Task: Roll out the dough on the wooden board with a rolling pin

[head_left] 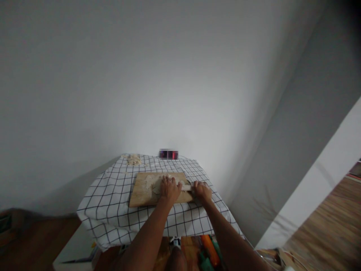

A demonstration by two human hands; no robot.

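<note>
A wooden board (141, 194) lies on a small table covered with a white, black-checked cloth (113, 195). Flattened pale dough (150, 184) is spread on the board. My left hand (170, 188) rests on the dough with its fingers curled over a pale rolling pin (186, 187). My right hand (202, 190) grips the pin's right end at the board's right edge.
A lump of loose dough (133, 160) sits at the table's back left. A small dark and red object (168, 154) stands at the back edge against the white wall. Orange and green items (210, 253) lie on the wooden floor below the table.
</note>
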